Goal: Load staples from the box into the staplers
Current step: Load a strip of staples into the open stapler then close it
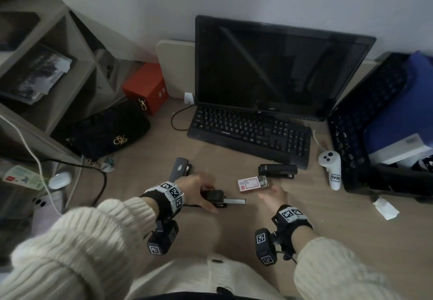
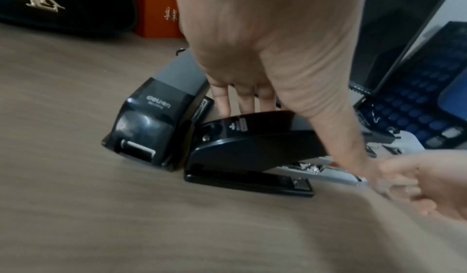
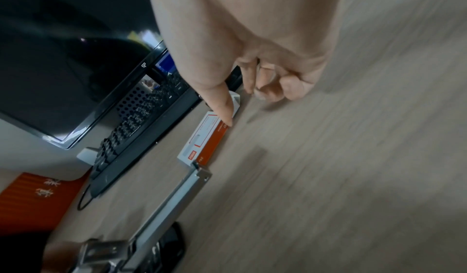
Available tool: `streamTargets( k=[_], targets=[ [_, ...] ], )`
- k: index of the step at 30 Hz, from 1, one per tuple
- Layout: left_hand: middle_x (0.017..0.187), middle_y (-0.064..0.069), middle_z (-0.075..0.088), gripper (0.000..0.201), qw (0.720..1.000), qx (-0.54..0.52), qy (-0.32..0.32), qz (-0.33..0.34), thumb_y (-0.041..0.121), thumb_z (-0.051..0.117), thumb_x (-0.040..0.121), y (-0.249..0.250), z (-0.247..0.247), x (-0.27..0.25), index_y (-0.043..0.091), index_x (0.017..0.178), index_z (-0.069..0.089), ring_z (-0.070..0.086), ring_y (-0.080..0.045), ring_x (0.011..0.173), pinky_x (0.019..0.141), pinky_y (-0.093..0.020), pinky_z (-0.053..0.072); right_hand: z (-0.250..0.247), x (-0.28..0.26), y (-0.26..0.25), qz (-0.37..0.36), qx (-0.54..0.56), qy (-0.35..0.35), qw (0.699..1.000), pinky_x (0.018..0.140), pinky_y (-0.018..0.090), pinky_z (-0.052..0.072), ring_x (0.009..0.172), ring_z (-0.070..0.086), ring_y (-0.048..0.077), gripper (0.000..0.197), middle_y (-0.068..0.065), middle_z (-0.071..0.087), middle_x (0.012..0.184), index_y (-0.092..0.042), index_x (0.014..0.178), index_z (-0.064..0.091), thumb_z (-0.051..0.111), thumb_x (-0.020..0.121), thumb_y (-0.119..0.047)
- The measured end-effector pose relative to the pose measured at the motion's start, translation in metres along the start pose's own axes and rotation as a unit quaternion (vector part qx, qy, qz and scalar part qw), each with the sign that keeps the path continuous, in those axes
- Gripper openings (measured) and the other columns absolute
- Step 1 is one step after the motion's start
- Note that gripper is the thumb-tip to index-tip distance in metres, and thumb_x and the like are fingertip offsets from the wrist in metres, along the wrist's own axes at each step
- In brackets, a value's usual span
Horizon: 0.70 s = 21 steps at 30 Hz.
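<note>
My left hand [image 1: 207, 195] grips a black stapler [image 1: 214, 197] on the wooden desk. The fingers reach over its far side and the thumb lies along the near side [image 2: 298, 129]. Its metal staple tray [image 1: 235, 201] sticks out to the right [image 3: 177, 195]. My right hand [image 1: 269, 195] hovers just right of the tray's end with fingers loosely curled, thumb straight, and nothing seen in it [image 3: 242, 105]. The white and red staple box [image 1: 254, 183] lies just beyond it [image 3: 202, 143]. A grey stapler [image 1: 180, 169] stands behind my left hand [image 2: 161, 117]. A second black stapler [image 1: 277, 170] lies by the keyboard.
A black keyboard [image 1: 248, 133] and a dark monitor [image 1: 281, 65] fill the back of the desk. A black handbag [image 1: 105, 133] and a red box [image 1: 145, 86] sit at the left. A white controller [image 1: 331, 166], a black crate [image 1: 365, 123] and a crumpled paper [image 1: 385, 208] are at the right.
</note>
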<state>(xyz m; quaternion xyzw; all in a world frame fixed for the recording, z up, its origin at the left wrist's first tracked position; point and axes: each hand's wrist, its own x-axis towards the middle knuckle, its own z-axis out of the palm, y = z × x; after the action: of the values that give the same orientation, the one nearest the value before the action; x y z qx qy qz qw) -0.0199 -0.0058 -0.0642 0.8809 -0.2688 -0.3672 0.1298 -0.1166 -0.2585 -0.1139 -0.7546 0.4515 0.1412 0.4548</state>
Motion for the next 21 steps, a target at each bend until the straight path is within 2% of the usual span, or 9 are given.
streamTargets(
  k=[1, 3, 6, 8, 13, 17, 19, 21],
  targets=[
    [0.109, 0.006, 0.064, 0.066, 0.999, 0.038, -0.012, -0.006, 0.058, 0.083, 0.065, -0.002, 0.002, 0.001, 0.024, 0.118, 0.063, 0.061, -0.015, 0.095, 0.082, -0.028, 0.051, -0.001, -0.003, 0.0, 0.002, -0.011, -0.003, 1.0, 0.103, 0.036, 0.037, 0.123, 0.047, 0.032, 0.058, 0.016, 0.043, 0.138, -0.008, 0.134, 0.043, 0.067, 0.082, -0.011],
    [0.112, -0.001, 0.064, 0.057, 0.996, 0.085, -0.027, -0.013, 0.048, 0.082, 0.071, -0.005, 0.008, 0.003, 0.019, 0.116, 0.062, 0.062, -0.022, 0.1, 0.081, -0.031, 0.049, -0.002, -0.008, 0.002, -0.006, -0.028, -0.007, 1.0, 0.103, 0.034, 0.036, 0.126, 0.045, 0.031, 0.058, 0.014, 0.04, 0.141, -0.008, 0.137, 0.039, 0.063, 0.085, -0.01],
    [0.096, -0.002, 0.066, 0.035, 0.998, 0.048, -0.019, -0.027, 0.041, 0.076, 0.079, -0.006, 0.015, 0.003, 0.019, 0.104, 0.066, 0.065, -0.024, 0.092, 0.075, -0.031, 0.05, -0.001, -0.014, 0.001, -0.036, -0.063, -0.018, 0.997, 0.101, 0.031, 0.037, 0.124, 0.047, 0.029, 0.053, 0.013, 0.039, 0.142, -0.011, 0.135, 0.043, 0.06, 0.086, -0.008],
    [0.086, 0.001, 0.063, 0.03, 0.999, 0.019, -0.012, -0.032, 0.042, 0.075, 0.08, -0.006, 0.015, 0.004, 0.02, 0.099, 0.066, 0.064, -0.022, 0.085, 0.072, -0.029, 0.049, 0.002, -0.016, 0.0, -0.054, -0.079, -0.013, 0.995, 0.099, 0.028, 0.037, 0.12, 0.05, 0.029, 0.049, 0.013, 0.037, 0.141, -0.012, 0.132, 0.048, 0.06, 0.085, -0.007],
    [0.092, 0.0, 0.063, 0.034, 1.0, -0.023, 0.009, -0.018, 0.045, 0.077, 0.08, -0.01, 0.014, 0.005, 0.02, 0.097, 0.06, 0.06, -0.019, 0.085, 0.074, -0.027, 0.045, 0.007, -0.026, -0.009, -0.119, -0.054, 0.021, 0.991, 0.098, 0.026, 0.037, 0.105, 0.057, 0.03, 0.03, 0.012, 0.034, 0.131, -0.011, 0.119, 0.058, 0.059, 0.09, -0.015],
    [0.096, 0.006, 0.063, 0.047, 0.995, -0.082, 0.052, -0.007, 0.051, 0.075, 0.08, -0.008, 0.01, 0.001, 0.024, 0.116, 0.062, 0.058, -0.013, 0.09, 0.08, -0.024, 0.044, 0.015, -0.032, -0.02, -0.152, 0.014, -0.055, 0.987, 0.105, 0.026, 0.029, 0.117, 0.048, 0.024, 0.031, 0.01, 0.043, 0.122, -0.009, 0.118, 0.06, 0.044, 0.099, -0.028],
    [0.101, 0.004, 0.066, 0.048, 0.991, -0.114, 0.066, -0.005, 0.05, 0.075, 0.081, -0.002, 0.006, 0.0, 0.02, 0.117, 0.064, 0.061, -0.014, 0.093, 0.082, -0.023, 0.045, 0.018, -0.037, -0.026, -0.158, 0.051, -0.09, 0.982, 0.099, 0.028, 0.032, 0.114, 0.049, 0.021, 0.037, 0.005, 0.05, 0.115, -0.01, 0.12, 0.058, 0.035, 0.101, -0.032],
    [0.104, 0.003, 0.07, 0.047, 0.984, -0.159, 0.08, -0.01, 0.048, 0.076, 0.08, 0.004, 0.003, -0.001, 0.017, 0.114, 0.066, 0.065, -0.014, 0.095, 0.086, -0.025, 0.051, 0.019, -0.046, -0.035, -0.15, 0.089, -0.114, 0.978, 0.095, 0.028, 0.032, 0.111, 0.047, 0.016, 0.041, 0.0, 0.05, 0.118, -0.013, 0.132, 0.046, 0.03, 0.102, -0.036]
  ],
)
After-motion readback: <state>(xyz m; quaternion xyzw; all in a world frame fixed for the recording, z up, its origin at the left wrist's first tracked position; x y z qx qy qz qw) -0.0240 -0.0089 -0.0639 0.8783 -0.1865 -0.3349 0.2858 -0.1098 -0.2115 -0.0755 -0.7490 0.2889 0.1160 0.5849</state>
